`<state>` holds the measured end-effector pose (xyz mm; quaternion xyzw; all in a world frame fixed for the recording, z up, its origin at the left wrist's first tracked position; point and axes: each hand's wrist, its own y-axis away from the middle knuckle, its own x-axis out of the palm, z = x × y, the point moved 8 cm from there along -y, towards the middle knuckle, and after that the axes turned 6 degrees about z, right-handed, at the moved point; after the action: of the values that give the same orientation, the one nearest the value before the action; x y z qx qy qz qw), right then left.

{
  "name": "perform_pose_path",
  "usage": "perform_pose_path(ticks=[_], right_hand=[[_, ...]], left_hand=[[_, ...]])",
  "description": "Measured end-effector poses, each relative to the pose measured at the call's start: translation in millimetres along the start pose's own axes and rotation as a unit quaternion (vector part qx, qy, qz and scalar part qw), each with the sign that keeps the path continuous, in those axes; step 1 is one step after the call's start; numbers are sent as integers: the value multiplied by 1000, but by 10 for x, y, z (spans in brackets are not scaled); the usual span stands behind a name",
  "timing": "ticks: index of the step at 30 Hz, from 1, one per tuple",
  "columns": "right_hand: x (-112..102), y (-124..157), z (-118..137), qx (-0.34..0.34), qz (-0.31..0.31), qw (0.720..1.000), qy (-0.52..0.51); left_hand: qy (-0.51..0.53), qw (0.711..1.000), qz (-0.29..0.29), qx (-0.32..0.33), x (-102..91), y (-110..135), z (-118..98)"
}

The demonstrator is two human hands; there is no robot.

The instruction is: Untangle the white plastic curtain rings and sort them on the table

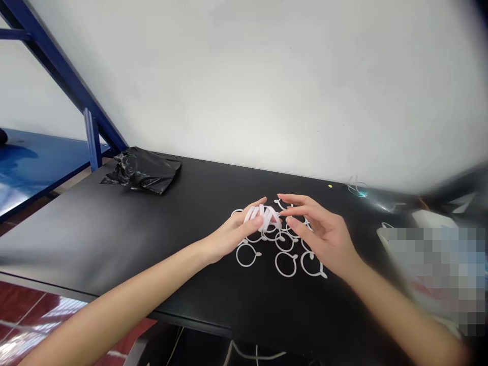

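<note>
Working over black tabletop [114,223], with crumpled black plastic bag [148,170] at far left. Holding right hand [326,229] fingers parted, apparently gripping nothing. Clasping in left hand [233,231], between thumb and fingers, bundle of white rings [263,217]. Noting loose tabbed rings [295,258] on tabletop, beneath hands and nearer. Probably best to squeeze lightly, rims aligned, against slipping.

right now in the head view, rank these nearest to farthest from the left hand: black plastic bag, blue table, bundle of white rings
1. Bundle of white rings: held in the left hand.
2. Black plastic bag: off to the left, on the black table.
3. Blue table: farthest left, past the black table.
</note>
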<state>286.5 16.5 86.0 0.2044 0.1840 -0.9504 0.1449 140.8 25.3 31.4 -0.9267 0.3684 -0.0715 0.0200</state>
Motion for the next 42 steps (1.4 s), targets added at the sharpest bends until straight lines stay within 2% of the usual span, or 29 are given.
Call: perform_pose_path(ticks=[2,5,9,12,15,18,23,26,30,32,35,39,42], right_hand=[[-3,25,-36,0,-11,1000,-21],[72,62,-82,4,7,1000,-30],[159,109,-2,-53,15,997,55],[179,114,63,-77,7,994,73],[168,81,58,-42,0,997,64],[150,40,17,10,6,998,55],[184,4,-151,117,84,984,-106],[144,-7,-186,121,94,975,-160],[120,34,-256,122,79,979,-141],[119,68,-246,99,60,988,-99],[203,117,-111,7,67,998,1],[387,190,53,-119,97,985,81],[385,199,34,-123,57,986,99]], left_hand=[[-29,1000,3,8,11,-6,-59],[-63,997,18,32,41,-12,-139],[-65,996,43,41,90,-5,-145],[-49,997,65,13,144,5,-80],[-27,995,96,-22,215,13,-9],[-14,996,91,-19,221,0,-7],[43,996,60,-43,172,-20,46],[77,994,42,-71,135,-11,97],[79,995,23,-51,91,-5,68],[64,997,20,-36,84,-2,40],[50,997,39,-33,122,3,26],[31,996,78,-40,186,12,19],[-17,997,73,-33,172,14,-1]])
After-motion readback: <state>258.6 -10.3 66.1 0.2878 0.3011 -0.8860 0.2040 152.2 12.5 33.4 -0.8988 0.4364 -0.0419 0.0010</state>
